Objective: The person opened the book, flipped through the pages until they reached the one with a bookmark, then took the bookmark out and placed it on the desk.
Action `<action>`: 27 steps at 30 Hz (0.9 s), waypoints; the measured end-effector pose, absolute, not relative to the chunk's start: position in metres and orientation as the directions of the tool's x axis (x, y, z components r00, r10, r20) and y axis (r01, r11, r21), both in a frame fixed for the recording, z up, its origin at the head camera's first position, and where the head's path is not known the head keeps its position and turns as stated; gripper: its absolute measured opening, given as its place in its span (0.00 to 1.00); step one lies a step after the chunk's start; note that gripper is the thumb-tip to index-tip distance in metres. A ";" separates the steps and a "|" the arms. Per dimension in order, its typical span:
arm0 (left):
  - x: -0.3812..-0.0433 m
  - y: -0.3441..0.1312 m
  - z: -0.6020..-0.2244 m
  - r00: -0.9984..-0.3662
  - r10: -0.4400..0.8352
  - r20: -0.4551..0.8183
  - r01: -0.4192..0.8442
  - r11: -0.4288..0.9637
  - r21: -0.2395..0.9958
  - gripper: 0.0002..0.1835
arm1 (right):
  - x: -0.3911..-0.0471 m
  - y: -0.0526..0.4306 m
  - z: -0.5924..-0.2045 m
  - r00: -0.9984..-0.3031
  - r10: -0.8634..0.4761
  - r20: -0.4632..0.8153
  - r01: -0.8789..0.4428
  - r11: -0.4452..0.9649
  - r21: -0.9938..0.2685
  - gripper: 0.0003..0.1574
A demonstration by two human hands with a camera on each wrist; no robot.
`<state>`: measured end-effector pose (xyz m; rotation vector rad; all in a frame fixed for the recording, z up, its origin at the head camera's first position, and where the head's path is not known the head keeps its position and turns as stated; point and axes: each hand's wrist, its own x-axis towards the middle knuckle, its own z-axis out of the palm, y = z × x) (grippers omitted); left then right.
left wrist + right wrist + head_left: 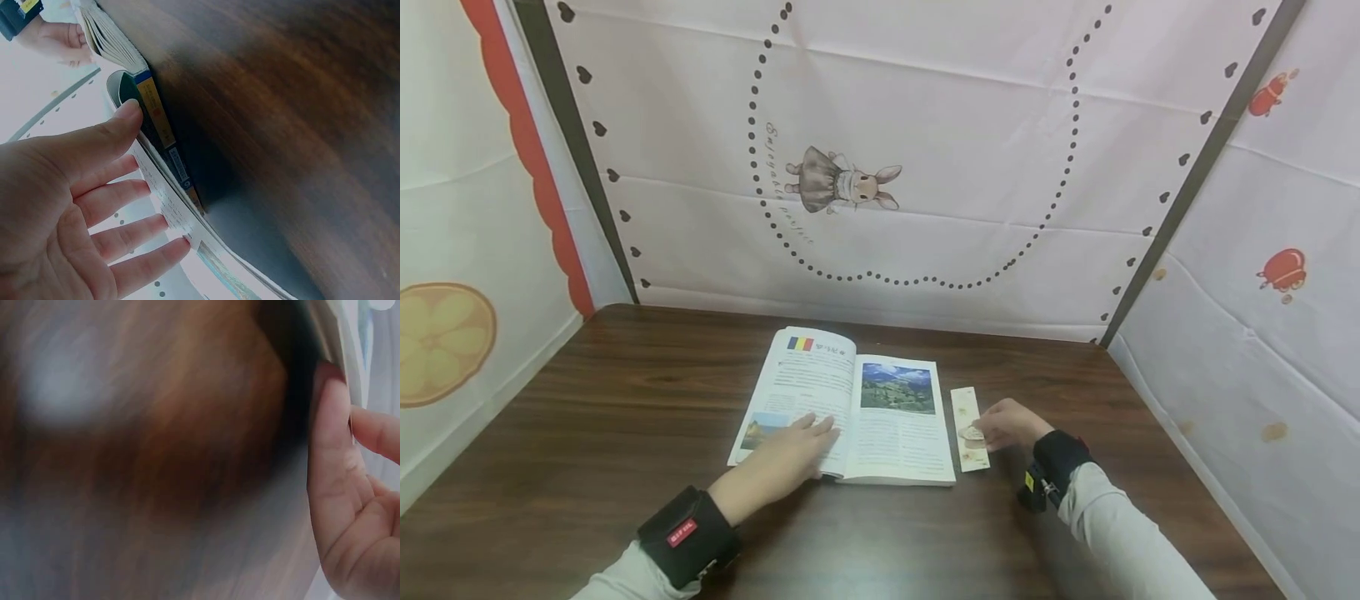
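An open book [898, 450] lies on the table, with a flag and printed text on its left page and a mountain photo on the right one. My left hand [790, 458] rests on the lower part of the left page, fingers spread. In the left wrist view, the thumb of that hand [75, 200] is at the book's lower edge. Just right of the book is a pale bookmark [965, 407] with a printed pattern. My right hand [1013, 423] pinches its right edge; the right wrist view shows thumb and finger [373, 431] meeting at a thin pale edge.
The dark wooden table [640, 417] is bordered by white printed cloth [955, 167] at the back and on both sides. A black band [688, 537] wraps the left wrist, and another band [1060, 462] the right.
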<state>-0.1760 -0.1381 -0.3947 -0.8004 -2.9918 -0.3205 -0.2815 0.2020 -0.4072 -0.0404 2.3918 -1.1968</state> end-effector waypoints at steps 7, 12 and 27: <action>-0.177 -0.138 -0.398 -0.868 0.490 0.079 0.496 0.847 0.190 0.30 | -0.275 0.190 -0.413 -0.979 -0.110 -0.169 -0.006 0.854 -0.520 0.16; -0.177 -0.138 -0.399 -0.869 0.488 0.078 0.493 0.846 0.201 0.30 | -0.276 0.184 -0.415 -0.990 -0.123 -0.070 -0.085 0.912 -0.402 0.11; -0.174 -0.141 -0.394 -0.864 0.501 0.038 0.499 0.847 0.183 0.29 | -0.233 0.146 -0.407 -0.663 -0.746 -0.063 -0.730 0.662 -0.169 0.53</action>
